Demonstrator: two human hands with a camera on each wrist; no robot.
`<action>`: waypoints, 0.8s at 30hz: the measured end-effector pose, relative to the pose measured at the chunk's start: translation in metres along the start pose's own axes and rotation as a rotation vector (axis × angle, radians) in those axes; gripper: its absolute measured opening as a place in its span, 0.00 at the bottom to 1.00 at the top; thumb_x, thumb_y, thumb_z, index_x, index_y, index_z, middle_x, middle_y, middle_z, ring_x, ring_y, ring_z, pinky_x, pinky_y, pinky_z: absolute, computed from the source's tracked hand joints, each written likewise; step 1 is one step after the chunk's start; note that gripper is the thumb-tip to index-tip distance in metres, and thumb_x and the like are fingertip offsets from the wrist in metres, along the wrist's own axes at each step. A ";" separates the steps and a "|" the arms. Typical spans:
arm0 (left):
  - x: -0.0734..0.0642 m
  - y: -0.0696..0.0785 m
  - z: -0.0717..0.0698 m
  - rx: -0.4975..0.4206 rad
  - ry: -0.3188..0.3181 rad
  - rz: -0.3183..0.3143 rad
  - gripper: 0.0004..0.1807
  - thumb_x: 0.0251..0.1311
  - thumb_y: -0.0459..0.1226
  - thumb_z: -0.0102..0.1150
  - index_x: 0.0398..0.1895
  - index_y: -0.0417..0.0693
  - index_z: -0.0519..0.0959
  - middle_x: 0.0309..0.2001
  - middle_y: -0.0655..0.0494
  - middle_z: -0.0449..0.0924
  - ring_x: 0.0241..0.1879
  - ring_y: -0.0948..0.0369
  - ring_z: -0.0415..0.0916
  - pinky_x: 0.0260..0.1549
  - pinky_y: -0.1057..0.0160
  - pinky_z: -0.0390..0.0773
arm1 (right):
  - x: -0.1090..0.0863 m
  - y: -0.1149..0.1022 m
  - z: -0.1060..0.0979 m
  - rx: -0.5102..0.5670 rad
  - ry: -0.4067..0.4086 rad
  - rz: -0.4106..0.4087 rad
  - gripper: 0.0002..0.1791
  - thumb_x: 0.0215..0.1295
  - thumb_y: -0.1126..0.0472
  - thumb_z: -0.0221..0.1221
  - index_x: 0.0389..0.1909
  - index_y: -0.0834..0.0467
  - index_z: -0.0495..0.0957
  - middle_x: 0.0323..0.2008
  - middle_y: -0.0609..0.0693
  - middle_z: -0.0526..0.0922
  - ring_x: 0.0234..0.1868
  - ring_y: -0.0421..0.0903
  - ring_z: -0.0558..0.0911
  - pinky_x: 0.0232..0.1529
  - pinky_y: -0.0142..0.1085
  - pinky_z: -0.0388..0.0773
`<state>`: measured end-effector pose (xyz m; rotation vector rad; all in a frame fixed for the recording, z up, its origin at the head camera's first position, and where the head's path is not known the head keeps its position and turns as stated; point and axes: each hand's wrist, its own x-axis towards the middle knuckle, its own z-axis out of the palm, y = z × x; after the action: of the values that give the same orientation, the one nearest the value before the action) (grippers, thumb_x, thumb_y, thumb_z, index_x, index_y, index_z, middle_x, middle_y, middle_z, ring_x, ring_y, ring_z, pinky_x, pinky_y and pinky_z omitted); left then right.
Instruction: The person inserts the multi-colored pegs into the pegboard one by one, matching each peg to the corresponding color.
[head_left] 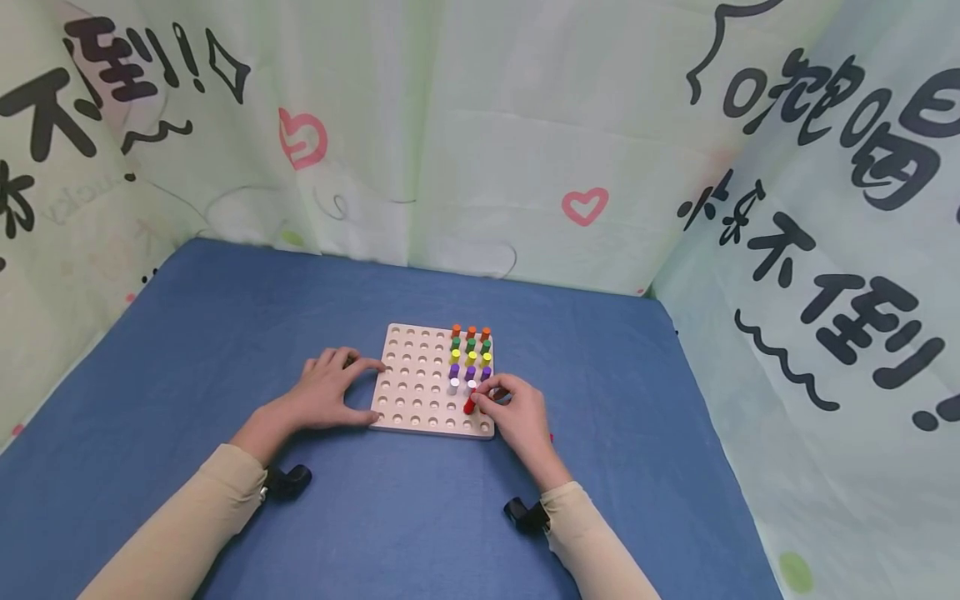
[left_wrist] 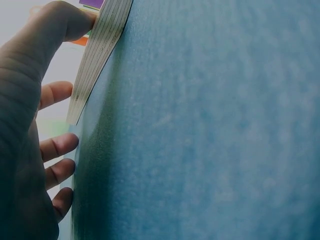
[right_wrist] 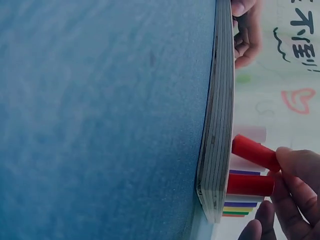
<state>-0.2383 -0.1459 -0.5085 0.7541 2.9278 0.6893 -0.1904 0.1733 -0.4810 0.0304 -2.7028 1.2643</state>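
Observation:
A pale wooden pegboard [head_left: 420, 429] lies on the blue cloth, with rows of orange, green, yellow, purple and white pegs [head_left: 454, 387] upright on its right side. Between thumb and fingertips my right hand [head_left: 521, 417] pinches a red peg [right_wrist: 256, 153], tilted over the row in front of the white pegs. Beside it, a second red peg [right_wrist: 250, 185] stands upright at the board's edge; in the head view the hand hides it. My left hand [head_left: 318, 393] touches the board's left side with thumb and index finger spread, its other fingers [left_wrist: 60, 146] off the board.
Rows of bare holes [head_left: 407, 372] fill the board's left and middle. Something small and red [head_left: 552, 437] shows past the right wrist. A black camera [head_left: 288, 482] hangs under the left wrist, another black camera [head_left: 525, 515] under the right. Printed curtains [head_left: 480, 150] enclose the blue table.

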 end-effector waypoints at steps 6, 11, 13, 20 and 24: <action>0.001 -0.001 0.001 0.007 0.000 0.004 0.39 0.52 0.63 0.72 0.67 0.67 0.74 0.62 0.43 0.68 0.62 0.40 0.63 0.52 0.37 0.61 | 0.000 -0.002 0.001 -0.057 0.006 -0.042 0.06 0.60 0.59 0.74 0.30 0.49 0.85 0.31 0.45 0.82 0.36 0.47 0.79 0.34 0.35 0.72; 0.001 -0.002 0.001 0.004 -0.002 0.000 0.39 0.51 0.61 0.72 0.68 0.67 0.74 0.63 0.43 0.68 0.63 0.40 0.63 0.52 0.37 0.61 | 0.000 -0.003 0.001 -0.071 -0.013 -0.067 0.06 0.61 0.60 0.74 0.30 0.49 0.85 0.32 0.44 0.83 0.36 0.46 0.79 0.34 0.35 0.74; 0.001 -0.001 0.001 0.002 0.000 0.003 0.39 0.51 0.61 0.72 0.68 0.67 0.74 0.63 0.43 0.68 0.63 0.40 0.63 0.53 0.37 0.61 | -0.001 -0.003 0.001 -0.076 -0.033 -0.072 0.06 0.61 0.59 0.74 0.30 0.48 0.85 0.34 0.44 0.83 0.36 0.43 0.79 0.35 0.35 0.74; 0.002 -0.002 0.002 0.005 0.001 0.012 0.39 0.51 0.62 0.72 0.68 0.67 0.73 0.63 0.43 0.68 0.63 0.40 0.63 0.53 0.36 0.61 | -0.003 -0.001 -0.001 -0.066 -0.038 -0.091 0.05 0.63 0.58 0.72 0.30 0.48 0.85 0.38 0.46 0.82 0.36 0.43 0.79 0.36 0.35 0.75; 0.002 -0.003 0.003 0.008 -0.001 0.007 0.39 0.52 0.62 0.72 0.68 0.67 0.73 0.63 0.43 0.68 0.63 0.40 0.62 0.52 0.36 0.61 | -0.004 0.001 -0.005 -0.073 -0.016 -0.087 0.06 0.63 0.57 0.72 0.30 0.50 0.84 0.39 0.47 0.83 0.37 0.46 0.79 0.36 0.36 0.75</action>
<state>-0.2410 -0.1460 -0.5124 0.7656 2.9302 0.6777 -0.1861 0.1776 -0.4786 0.1482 -2.7271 1.1455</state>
